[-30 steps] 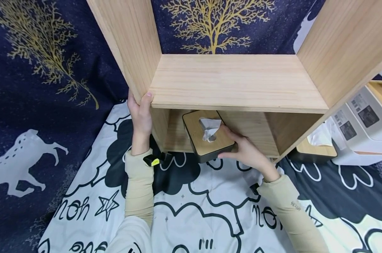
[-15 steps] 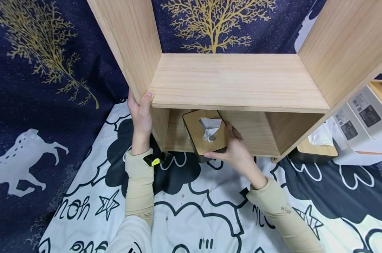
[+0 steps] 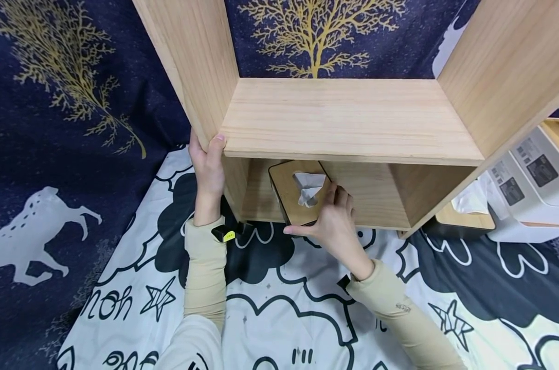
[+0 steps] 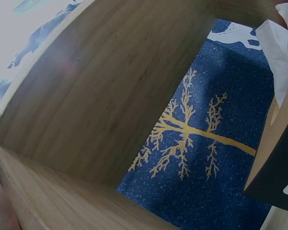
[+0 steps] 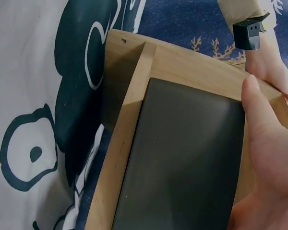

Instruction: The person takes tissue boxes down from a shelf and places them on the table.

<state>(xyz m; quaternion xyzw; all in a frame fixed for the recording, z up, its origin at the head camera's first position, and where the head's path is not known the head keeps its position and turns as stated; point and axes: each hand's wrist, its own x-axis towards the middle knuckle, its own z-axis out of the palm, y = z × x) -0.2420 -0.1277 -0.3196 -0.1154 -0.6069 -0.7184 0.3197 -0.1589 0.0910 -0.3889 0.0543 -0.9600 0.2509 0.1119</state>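
A tissue box (image 3: 296, 195) with a wooden lid, dark sides and a white tissue sticking out sits in the lower compartment of a wooden shelf (image 3: 348, 121), turned at a slant. My right hand (image 3: 338, 226) holds it at the near right, thumb along the front edge and fingers on the right side. In the right wrist view the thumb (image 5: 257, 103) lies at the edge of the box's dark front (image 5: 187, 153); the other fingers are mostly hidden. My left hand (image 3: 208, 167) grips the shelf's left upright where the middle board meets it, thumb on the front.
Right of the shelf stand another tissue box (image 3: 464, 218) and white boxes (image 3: 531, 174) with printed labels. A patterned black-and-white cloth (image 3: 279, 318) lies beneath. Behind hangs a dark blue cloth (image 3: 136, 61) with gold trees.
My right hand has moved left and closer around the tissue box's near corner. The box's front edge sits slightly farther in. My left hand stays on the shelf.
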